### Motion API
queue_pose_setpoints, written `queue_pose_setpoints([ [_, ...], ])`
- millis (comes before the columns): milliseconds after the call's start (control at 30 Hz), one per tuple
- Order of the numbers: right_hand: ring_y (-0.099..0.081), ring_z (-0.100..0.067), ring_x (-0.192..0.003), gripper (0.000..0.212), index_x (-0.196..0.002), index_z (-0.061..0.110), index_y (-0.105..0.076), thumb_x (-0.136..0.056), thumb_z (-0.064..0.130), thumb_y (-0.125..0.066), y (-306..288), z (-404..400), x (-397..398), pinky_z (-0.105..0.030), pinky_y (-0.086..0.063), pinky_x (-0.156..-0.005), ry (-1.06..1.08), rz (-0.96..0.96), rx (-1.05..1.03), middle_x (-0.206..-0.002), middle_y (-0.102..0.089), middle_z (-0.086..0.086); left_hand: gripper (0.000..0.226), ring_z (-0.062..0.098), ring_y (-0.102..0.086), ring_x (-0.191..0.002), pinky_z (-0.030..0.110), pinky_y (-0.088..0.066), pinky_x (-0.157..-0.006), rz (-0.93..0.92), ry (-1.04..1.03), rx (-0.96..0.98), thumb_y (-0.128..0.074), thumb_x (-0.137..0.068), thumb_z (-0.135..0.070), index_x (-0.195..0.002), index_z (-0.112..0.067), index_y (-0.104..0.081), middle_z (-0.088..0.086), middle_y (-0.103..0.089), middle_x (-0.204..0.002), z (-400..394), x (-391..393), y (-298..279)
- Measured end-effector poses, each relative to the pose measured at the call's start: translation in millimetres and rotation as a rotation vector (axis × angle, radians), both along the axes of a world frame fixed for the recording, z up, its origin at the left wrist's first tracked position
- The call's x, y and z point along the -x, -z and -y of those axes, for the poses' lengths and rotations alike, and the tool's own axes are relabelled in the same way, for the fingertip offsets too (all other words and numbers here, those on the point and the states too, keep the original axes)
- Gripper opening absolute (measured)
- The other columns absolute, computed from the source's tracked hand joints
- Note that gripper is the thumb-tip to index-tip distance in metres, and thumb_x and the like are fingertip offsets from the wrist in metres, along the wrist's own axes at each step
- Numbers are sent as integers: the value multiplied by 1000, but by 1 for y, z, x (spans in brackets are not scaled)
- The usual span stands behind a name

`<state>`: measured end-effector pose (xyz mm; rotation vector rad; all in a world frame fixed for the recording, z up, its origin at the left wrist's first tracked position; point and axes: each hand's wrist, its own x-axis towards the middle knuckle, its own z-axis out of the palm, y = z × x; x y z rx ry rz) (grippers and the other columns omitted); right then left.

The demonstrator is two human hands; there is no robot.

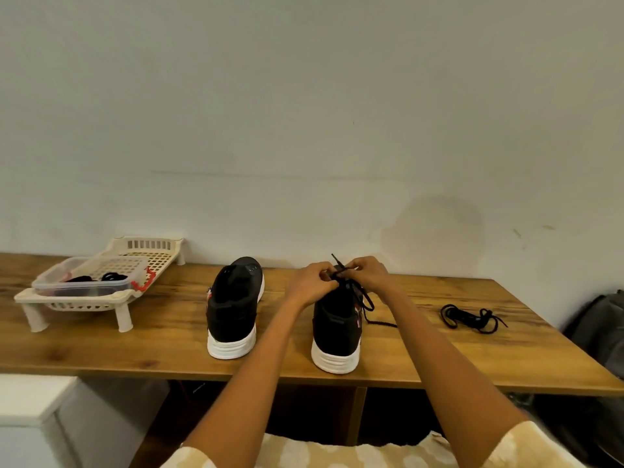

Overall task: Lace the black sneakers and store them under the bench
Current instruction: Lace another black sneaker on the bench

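Observation:
Two black sneakers with white soles stand on the wooden bench (135,342), heels toward me. The left sneaker (233,305) has no lace that I can see. My left hand (310,282) and my right hand (366,273) meet over the toe end of the right sneaker (336,329). Both pinch its black lace (366,304); one tip sticks up between my fingers and a loop trails off the shoe's right side onto the bench. A second black lace (471,317) lies bundled on the bench further right.
A cream plastic rack (101,298) at the bench's left end holds a clear tub (84,278) with dark items. A white box (33,417) stands at lower left, a grey bag (604,332) at the right. Dark open space (304,410) shows under the bench.

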<state>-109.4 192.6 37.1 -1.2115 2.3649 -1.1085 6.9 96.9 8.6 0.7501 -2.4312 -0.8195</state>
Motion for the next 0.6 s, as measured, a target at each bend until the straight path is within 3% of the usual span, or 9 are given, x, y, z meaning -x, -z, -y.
queue_pose_setpoints([
  [133, -57, -18, -79, 16, -99, 12, -67, -89, 11, -54, 3, 11, 4, -28, -47, -66, 93, 11, 106, -87, -63, -4, 13, 15, -59, -72, 34, -52, -67, -127, 109, -196, -63, -87, -36, -81, -25, -61, -5, -61, -77, -7, 8, 0],
  [267, -59, -20, -75, 19, -108, 11, -63, -90, 15, -58, 21, 12, 9, -26, -43, -58, 134, -18, 184, -93, -62, -5, 20, 11, -52, -66, 20, -44, -56, -303, 231, -538, -58, -92, -20, -73, -16, -57, -5, -57, -65, -9, 11, -14],
  [367, -57, -21, -71, 20, -110, 12, -61, -92, 15, -57, 37, 3, 27, -28, -43, -56, 242, -25, 200, -97, -65, -7, 17, 12, -51, -64, 24, -43, -56, -700, 126, -855, -55, -92, -15, -74, -15, -55, -1, -53, -69, 1, 12, -27],
  [433, -57, -22, -71, 22, -112, 11, -61, -91, 11, -55, 46, -9, 41, -36, -49, -61, 338, 18, 208, -96, -64, -6, 17, 13, -49, -52, 24, -42, -50, -978, -37, -1087, -57, -90, -14, -73, -14, -53, -1, -51, -61, 10, 13, -30],
  [467, -58, -23, -72, 23, -111, 11, -60, -89, 8, -55, 50, -15, 48, -40, -51, -65, 379, 40, 211, -97, -64, -7, 20, 13, -45, -47, 24, -39, -46, -1030, -123, -1129, -57, -90, -13, -71, -14, -50, 0, -47, -58, 14, 14, -28],
  [533, -59, -25, -79, 26, -112, 11, -58, -88, 4, -53, 55, -24, 58, -41, -53, -69, 408, 44, 189, -104, -64, -11, 18, 18, -38, -50, 27, -33, -49, -872, -300, -960, -55, -90, -14, -74, -11, -47, 4, -43, -62, 19, 16, -19],
  [567, -58, -25, -81, 28, -115, 10, -56, -87, 3, -53, 55, -27, 59, -38, -51, -68, 380, 31, 153, -106, -63, -13, 10, 22, -44, -61, 31, -37, -56, -723, -351, -827, -53, -91, -16, -87, -8, -49, 8, -48, -73, 19, 17, -15],
  [600, -57, -25, -83, 30, -118, 9, -54, -88, 3, -53, 54, -27, 58, -34, -47, -68, 331, 10, 104, -108, -62, -14, 25, 28, -53, -78, 34, -43, -66, -552, -388, -706, -52, -93, -19, -111, -4, -45, 12, -54, -92, 19, 17, -10],
])
